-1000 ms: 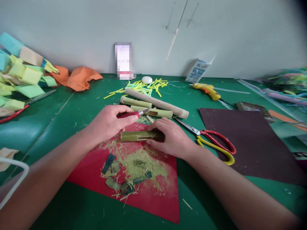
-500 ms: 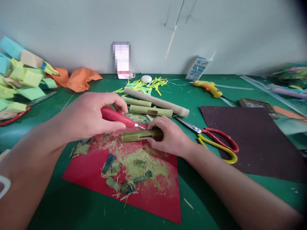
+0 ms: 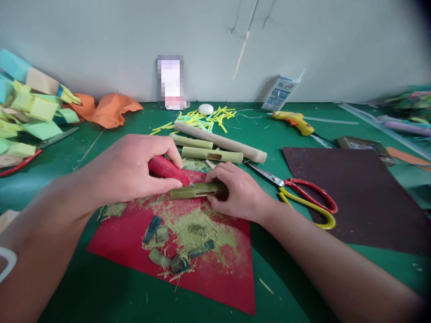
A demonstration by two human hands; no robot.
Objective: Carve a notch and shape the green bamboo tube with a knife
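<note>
My left hand [image 3: 134, 168] is closed round the red handle of a carving knife [image 3: 167, 169]. Its short metal tip points down at the slot of a green bamboo tube [image 3: 185, 192]; whether the tip touches the wall I cannot tell. Thumb and fingers of my right hand [image 3: 237, 190] grip the tube's right end and cover part of it. The tube lies over a red sheet [image 3: 117, 244] strewn with bamboo shavings [image 3: 197, 231] and several dark green chips. Just behind it lies another bamboo tube [image 3: 198, 154] with a rectangular opening.
Scissors [image 3: 278, 180] with red and yellow handles lie right of my right hand, partly on a dark sheet [image 3: 353, 193]. Behind the tubes are a wooden rod [image 3: 218, 140] and yellow paper strips [image 3: 224, 117]. A yellow glue gun [image 3: 294, 122] and folded papers [image 3: 37, 107] lie farther out.
The knife has moved slightly right and down with my left hand, its handle tilting more steeply and its tip coming to the tube. My right hand keeps its grip.
</note>
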